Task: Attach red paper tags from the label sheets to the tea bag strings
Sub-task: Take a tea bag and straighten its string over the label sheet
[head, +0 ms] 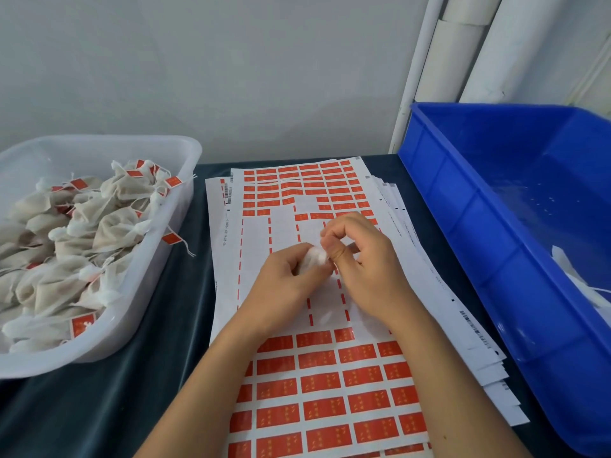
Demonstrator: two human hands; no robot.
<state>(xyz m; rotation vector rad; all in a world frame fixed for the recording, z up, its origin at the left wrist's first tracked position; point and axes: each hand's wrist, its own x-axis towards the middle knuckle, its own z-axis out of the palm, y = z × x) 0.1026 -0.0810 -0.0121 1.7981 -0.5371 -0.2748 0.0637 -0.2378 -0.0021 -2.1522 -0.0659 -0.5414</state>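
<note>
A stack of label sheets (251, 259) with rows of red paper tags (325, 383) lies in the middle of the table; its middle rows are peeled bare. Above that bare part, my left hand (284, 279) grips a white tea bag (314, 259), mostly hidden in the fingers. My right hand (360, 256) meets it from the right, its fingertips pinching at the bag's top. What the fingertips pinch is too small to tell.
A clear plastic tub (165, 259) at the left holds several tea bags with red tags on their strings. A blue crate (469, 206) at the right holds a few white tea bags (582, 282). Dark cloth (132, 391) covers the table. White pipes stand at the back right.
</note>
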